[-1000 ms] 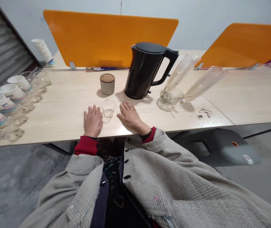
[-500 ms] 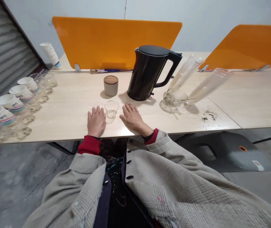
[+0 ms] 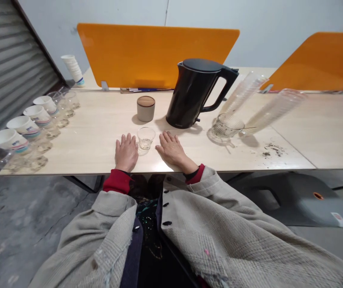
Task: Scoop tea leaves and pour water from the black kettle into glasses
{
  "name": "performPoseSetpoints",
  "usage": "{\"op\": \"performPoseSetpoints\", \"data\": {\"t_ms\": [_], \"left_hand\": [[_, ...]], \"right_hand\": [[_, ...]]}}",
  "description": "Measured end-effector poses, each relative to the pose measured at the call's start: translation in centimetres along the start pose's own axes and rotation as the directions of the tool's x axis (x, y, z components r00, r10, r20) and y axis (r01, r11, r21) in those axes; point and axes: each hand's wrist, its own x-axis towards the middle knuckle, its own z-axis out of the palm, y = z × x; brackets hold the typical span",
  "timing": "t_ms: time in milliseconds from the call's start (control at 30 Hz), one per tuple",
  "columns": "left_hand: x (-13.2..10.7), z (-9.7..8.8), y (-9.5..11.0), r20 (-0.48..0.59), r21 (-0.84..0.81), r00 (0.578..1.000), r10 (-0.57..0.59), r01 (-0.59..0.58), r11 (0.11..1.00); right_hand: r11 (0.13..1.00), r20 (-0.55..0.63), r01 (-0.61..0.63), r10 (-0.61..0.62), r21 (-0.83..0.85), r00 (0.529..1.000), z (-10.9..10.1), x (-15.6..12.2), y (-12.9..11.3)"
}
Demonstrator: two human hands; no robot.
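Both palms lie flat on the pale wooden table near its front edge. My left hand (image 3: 127,153) is open, just left of a small clear plastic cup (image 3: 146,138). On the cup's other side my right hand (image 3: 172,149) is also open, holding nothing. The cup stands upright, with a few dark bits at its bottom. Behind it sits a grey canister (image 3: 145,109) with a wooden lid. A black electric kettle (image 3: 191,94) stands beyond my right hand, its handle to the right.
Paper cups (image 3: 24,127) and clear plastic cups stand in rows at the left. A glass bowl (image 3: 225,126) with a thin stick across it is at the right, near leaning stacks of clear cups (image 3: 275,110). Dark leaf crumbs (image 3: 275,149) lie beside them. Orange dividers (image 3: 156,56) stand behind.
The whole view has shifted, so the table and its things appear slightly farther right. Both hands stay flat in the same places beside the cup.
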Motion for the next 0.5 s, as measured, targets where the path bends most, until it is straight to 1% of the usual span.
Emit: {"op": "performPoseSetpoints", "data": {"t_ms": [133, 267, 500], "left_hand": [[-0.14, -0.26, 0.11, 0.007, 0.0, 1.0, 0.0, 0.0, 1.0], [-0.16, -0.39, 0.13, 0.002, -0.009, 1.0, 0.0, 0.001, 1.0], [0.05, -0.14, -0.02, 0.0, -0.009, 1.0, 0.0, 0.0, 1.0]], "right_hand": [[1.0, 0.009, -0.005, 0.005, -0.001, 1.0, -0.02, -0.02, -0.03], [1.0, -0.009, 0.003, -0.003, -0.006, 1.0, 0.08, 0.02, 0.03], [1.0, -0.004, 0.004, -0.004, -0.008, 1.0, 0.24, 0.15, 0.16]]}}
